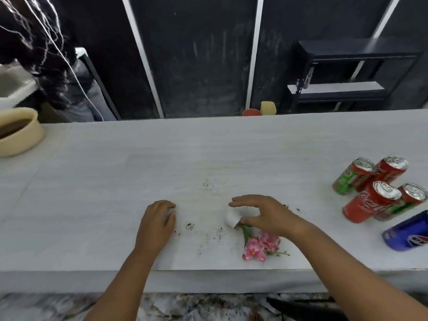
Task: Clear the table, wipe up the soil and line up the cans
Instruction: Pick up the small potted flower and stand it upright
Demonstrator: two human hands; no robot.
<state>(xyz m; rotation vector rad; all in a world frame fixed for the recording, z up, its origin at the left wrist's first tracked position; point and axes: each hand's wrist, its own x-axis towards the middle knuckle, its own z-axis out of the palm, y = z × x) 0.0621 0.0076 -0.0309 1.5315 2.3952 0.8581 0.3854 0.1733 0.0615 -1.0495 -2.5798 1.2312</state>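
A small white pot [231, 219] lies tipped on its side on the white table [92, 193], and its pink flowers [259, 247] sprawl toward the near edge. My right hand [266, 216] arches over the pot with fingers spread, the thumb touching its mouth. My left hand [157, 223] rests on the table to the left, fingers curled under. Dark soil crumbs [209, 230] are scattered between and beyond the hands. At the right stand several upright cans, red [370, 202] and green-and-red [352, 179], and a blue can [407, 232] lies on its side.
A cream oval planter [20, 135] holding soil sits at the table's far left. Behind the table are dark panels and a black shelf unit [347, 72]. A red and a yellow object [260, 110] show just past the far edge. A person's dark hair [34, 42] is at the upper left.
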